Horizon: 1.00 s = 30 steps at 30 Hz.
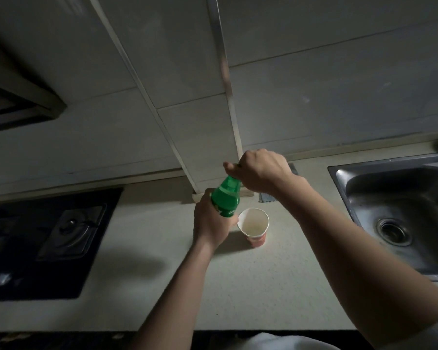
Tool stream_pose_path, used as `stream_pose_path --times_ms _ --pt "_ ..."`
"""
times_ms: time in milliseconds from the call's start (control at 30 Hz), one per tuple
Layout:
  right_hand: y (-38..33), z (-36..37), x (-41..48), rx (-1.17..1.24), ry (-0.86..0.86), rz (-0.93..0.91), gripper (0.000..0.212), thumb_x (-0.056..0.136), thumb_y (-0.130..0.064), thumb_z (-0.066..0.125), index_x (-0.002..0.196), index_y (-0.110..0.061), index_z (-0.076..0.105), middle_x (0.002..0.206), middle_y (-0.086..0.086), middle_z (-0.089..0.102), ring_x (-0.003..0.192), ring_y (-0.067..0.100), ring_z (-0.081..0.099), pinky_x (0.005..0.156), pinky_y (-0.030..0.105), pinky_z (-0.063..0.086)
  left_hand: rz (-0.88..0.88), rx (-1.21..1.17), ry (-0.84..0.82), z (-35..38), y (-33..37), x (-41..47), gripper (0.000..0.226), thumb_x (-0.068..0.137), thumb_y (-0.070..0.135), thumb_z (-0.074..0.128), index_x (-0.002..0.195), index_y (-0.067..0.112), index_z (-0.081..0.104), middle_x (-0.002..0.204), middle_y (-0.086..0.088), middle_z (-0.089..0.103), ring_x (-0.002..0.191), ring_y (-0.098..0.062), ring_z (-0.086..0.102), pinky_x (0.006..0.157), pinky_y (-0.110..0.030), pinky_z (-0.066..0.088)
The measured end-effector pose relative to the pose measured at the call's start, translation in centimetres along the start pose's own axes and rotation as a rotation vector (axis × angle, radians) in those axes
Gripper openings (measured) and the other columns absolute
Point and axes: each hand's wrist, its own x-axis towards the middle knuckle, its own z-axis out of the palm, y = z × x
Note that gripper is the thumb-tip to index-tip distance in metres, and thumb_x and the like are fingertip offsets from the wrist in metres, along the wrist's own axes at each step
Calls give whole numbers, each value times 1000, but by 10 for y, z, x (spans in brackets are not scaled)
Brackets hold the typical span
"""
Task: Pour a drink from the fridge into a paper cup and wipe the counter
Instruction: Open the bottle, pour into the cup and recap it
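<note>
The left hand is wrapped around the lower body of a green bottle, holding it upright above the pale table. The right hand is curled over the top of the bottle, fingers pressed together around the neck, so the cap itself is hidden. Just right of the bottle a paper cup stands upright on the table, its red outside showing below a white inside; whether it holds any drink is hard to tell. A dark stove lies on the left, a steel sink on the right, and a grey cloth lies by the far wall.
</note>
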Motion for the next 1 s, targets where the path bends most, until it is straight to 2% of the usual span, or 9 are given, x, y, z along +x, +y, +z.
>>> stream_pose_path --times_ms 67,133,333,433,600,733,833,933,1000 --pt "4 -4 1 -4 -36 -92 66 96 -66 31 68 -12 56 61 4 49 58 24 52 53 30 37 -26 23 -55 -3 -1 2 49 63 21 83 103 21 54 83 12 59 78 -16 56 57 -17 36" --pt "6 -7 1 -22 -20 -151 66 96 -65 31 64 -12 53 59 5 48 52 19 47 49 30 32 -38 38 -130 -8 -1 6 50 62 25 83 105 20 56 86 8 63 78 -17 59 58 -21 40" --pt "2 -14 -3 15 -60 -305 56 98 -62 28 67 -19 48 62 2 50 54 17 50 48 29 31 -39 -130 -391 -27 -4 13 42 57 17 88 88 29 63 71 17 66 65 -3 60 62 -23 46" --pt "2 -15 -3 68 -111 -265 56 97 -64 28 81 -17 53 70 3 54 59 15 53 50 28 35 -21 -119 -320 -22 -6 12 47 56 22 89 94 26 62 79 13 66 69 -5 60 64 -22 45" --pt "1 -20 -3 125 -68 -180 66 90 -72 32 72 -11 52 63 3 52 52 17 48 49 28 37 66 -40 -198 -13 -10 10 52 55 30 88 97 23 58 84 11 66 78 -14 63 70 -32 50" --pt "3 -25 -2 125 -99 -241 35 95 -50 53 84 -17 51 71 1 56 65 21 55 51 29 39 73 -3 -177 -15 -12 8 52 59 25 90 98 21 56 83 13 63 75 -7 60 65 -23 43" --pt "6 -30 -5 226 -137 -285 21 93 -40 62 99 -20 62 90 -1 66 79 16 62 63 24 48 76 6 -173 -17 -12 7 51 61 22 90 99 20 57 84 13 64 76 -1 60 63 -15 41" --pt "6 -39 -8 275 -138 -304 34 90 -44 63 117 -23 64 100 -5 65 86 12 63 71 20 49 78 13 -174 -18 -14 6 51 61 20 90 100 19 57 83 12 64 76 -2 60 62 -13 40" --pt "4 -41 -8 202 -78 -270 39 91 -52 59 112 -20 67 95 -4 65 80 12 62 66 22 50 87 17 -180 -18 -14 5 52 61 20 90 100 20 56 83 12 64 75 0 59 60 -7 38"
